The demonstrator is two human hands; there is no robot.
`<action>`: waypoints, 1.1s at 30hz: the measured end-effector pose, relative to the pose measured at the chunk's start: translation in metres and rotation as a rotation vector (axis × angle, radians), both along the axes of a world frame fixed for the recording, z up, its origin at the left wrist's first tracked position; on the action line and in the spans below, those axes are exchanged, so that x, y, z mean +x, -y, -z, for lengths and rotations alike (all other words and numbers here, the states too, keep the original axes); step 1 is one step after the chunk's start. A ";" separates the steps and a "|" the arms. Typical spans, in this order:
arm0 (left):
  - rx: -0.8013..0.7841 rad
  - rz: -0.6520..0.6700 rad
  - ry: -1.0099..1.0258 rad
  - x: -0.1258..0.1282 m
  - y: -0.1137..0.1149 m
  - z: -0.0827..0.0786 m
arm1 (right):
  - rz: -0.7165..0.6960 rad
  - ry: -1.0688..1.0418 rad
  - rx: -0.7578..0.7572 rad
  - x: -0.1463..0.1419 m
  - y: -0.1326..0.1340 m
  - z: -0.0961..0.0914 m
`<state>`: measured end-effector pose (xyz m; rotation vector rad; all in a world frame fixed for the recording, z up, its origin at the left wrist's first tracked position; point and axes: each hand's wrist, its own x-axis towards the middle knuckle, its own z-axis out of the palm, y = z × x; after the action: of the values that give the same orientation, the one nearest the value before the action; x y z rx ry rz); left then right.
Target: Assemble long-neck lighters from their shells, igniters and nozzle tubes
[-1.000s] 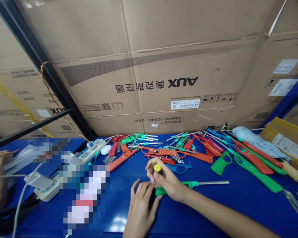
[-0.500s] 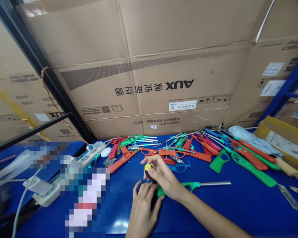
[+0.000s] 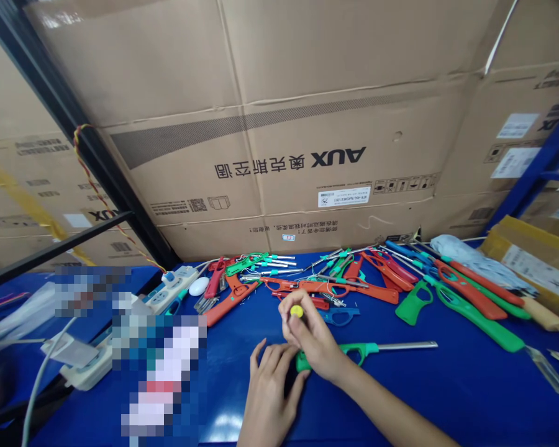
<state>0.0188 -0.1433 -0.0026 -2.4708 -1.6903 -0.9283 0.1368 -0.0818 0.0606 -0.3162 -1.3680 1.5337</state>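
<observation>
A green long-reach lighter (image 3: 366, 351) lies on the blue table, its metal barrel pointing right. My left hand (image 3: 271, 371) holds the handle end of this lighter down, thumb below and fingers above. Over that handle my right hand (image 3: 313, 338) is closed around a screwdriver (image 3: 297, 311). Only the yellow end of the screwdriver's grip shows now; its shaft and tip are hidden by my fingers. Part of the lighter's handle is covered by both hands.
Behind my hands are several orange lighter casings (image 3: 323, 287) and metal barrels. Green and orange lighters (image 3: 475, 316) lie at right beside a yellow box (image 3: 535, 261). Power strips (image 3: 172, 290) with cords stand at left. A large cardboard box (image 3: 279, 136) walls off the back.
My right hand has turned and its fingers have closed further round the screwdriver, whose yellow end moved slightly right. My left hand and the green lighter have barely shifted.
</observation>
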 end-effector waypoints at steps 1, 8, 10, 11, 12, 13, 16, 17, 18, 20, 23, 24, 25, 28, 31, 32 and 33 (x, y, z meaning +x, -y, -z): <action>-0.001 -0.001 0.003 0.000 0.000 0.000 | -0.020 0.027 -0.010 0.000 0.001 0.000; -0.003 0.014 -0.033 -0.001 -0.001 0.001 | 0.018 -0.036 0.036 0.001 0.004 0.000; -0.001 0.014 -0.033 -0.002 0.000 0.001 | 0.012 -0.018 0.024 0.002 0.005 0.002; 0.001 0.011 -0.033 -0.002 0.000 0.002 | 0.003 0.010 0.020 0.002 0.005 0.002; 0.006 0.008 -0.036 -0.002 0.000 0.003 | -0.010 0.044 0.016 0.003 0.006 0.003; 0.016 0.003 -0.040 -0.003 0.000 0.004 | -0.023 0.067 0.013 0.003 0.007 0.003; 0.039 -0.001 -0.057 -0.004 0.000 0.007 | -0.044 0.039 0.010 0.002 0.009 0.004; 0.045 0.001 -0.059 -0.004 -0.001 0.007 | -0.050 0.007 0.007 0.002 0.009 0.004; 0.046 0.006 -0.059 -0.004 -0.001 0.008 | -0.045 -0.023 0.004 0.001 0.010 0.004; 0.033 0.012 -0.055 -0.004 -0.001 0.007 | -0.028 -0.041 -0.003 0.002 0.009 0.003; -0.001 0.014 -0.054 -0.003 -0.001 0.004 | -0.031 0.039 -0.006 0.004 0.007 0.000; -0.006 0.012 -0.057 -0.003 -0.001 0.004 | -0.041 0.056 0.001 0.004 0.007 -0.001; -0.004 0.012 -0.062 -0.003 -0.001 0.004 | -0.051 0.057 0.009 0.005 0.007 -0.001; 0.024 0.012 -0.074 -0.003 -0.001 0.004 | -0.064 -0.015 0.008 0.004 0.006 -0.001; 0.014 0.012 -0.067 -0.003 0.000 0.004 | -0.045 -0.001 -0.003 0.006 0.007 -0.001; 0.002 0.012 -0.063 -0.003 0.000 0.003 | -0.042 0.031 0.001 0.007 0.007 -0.001; -0.007 0.014 -0.061 -0.003 0.000 0.003 | -0.045 0.061 0.007 0.007 0.007 -0.002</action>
<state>0.0159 -0.1433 -0.0052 -2.4911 -1.6630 -0.8410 0.1441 -0.0887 0.0623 -0.3322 -1.4368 1.5670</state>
